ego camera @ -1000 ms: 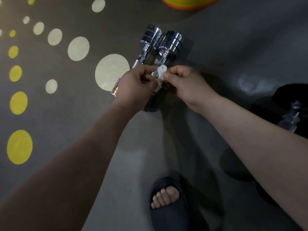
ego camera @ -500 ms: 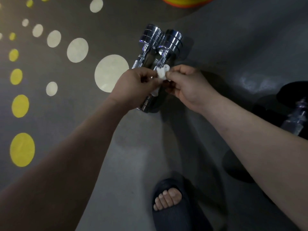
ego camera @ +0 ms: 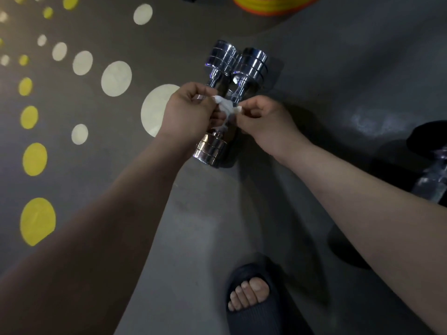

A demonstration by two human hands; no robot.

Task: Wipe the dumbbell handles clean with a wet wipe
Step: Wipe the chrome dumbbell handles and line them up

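Note:
Two chrome dumbbells lie side by side on the grey floor, the left dumbbell [ego camera: 221, 60] and the right dumbbell [ego camera: 252, 64]. Above their handles I hold a small crumpled white wet wipe [ego camera: 227, 108] stretched between both hands. My left hand [ego camera: 188, 110] pinches its left end and my right hand [ego camera: 263, 119] pinches its right end. My hands hide most of both handles. The near weight end of the left dumbbell shows below my hands.
White and yellow dots are painted on the floor at the left. A yellow and orange disc [ego camera: 273, 6] lies at the top edge. Another dark dumbbell [ego camera: 433, 170] sits at the right edge. My foot in a dark slipper [ego camera: 251, 301] stands below.
My hands have drawn apart a little, pulling the wipe out wider between them. The dumbbells have not moved on the floor.

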